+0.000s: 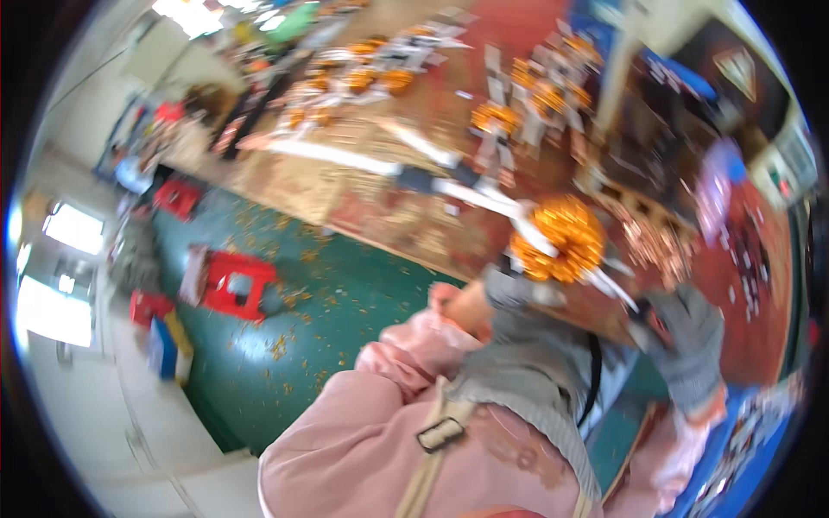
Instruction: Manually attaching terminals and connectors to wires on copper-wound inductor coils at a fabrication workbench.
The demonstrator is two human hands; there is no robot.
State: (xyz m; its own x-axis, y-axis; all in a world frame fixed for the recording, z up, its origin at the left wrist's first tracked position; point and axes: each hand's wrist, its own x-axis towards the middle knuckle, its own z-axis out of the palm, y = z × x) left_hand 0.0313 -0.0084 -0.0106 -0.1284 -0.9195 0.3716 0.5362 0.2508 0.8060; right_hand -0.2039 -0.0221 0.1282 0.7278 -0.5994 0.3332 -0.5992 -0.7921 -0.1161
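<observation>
A shiny orange, ring-shaped wire coil hangs over the near edge of the workbench, with white sleeved leads running from it. My left hand, in a grey glove, closes at the coil's lower left edge; its fingers are partly hidden and blurred. On the right, my right hand, gloved in grey too, pinches the dark tip of a white lead that slants down from the coil. Another long white lead stretches left across the bench, with dark pieces along it.
Several similar orange coils with white leads lie at the far side of the brown bench. Copper-coloured wire is heaped on the right. A red stool stands on the green floor, which is strewn with orange scraps.
</observation>
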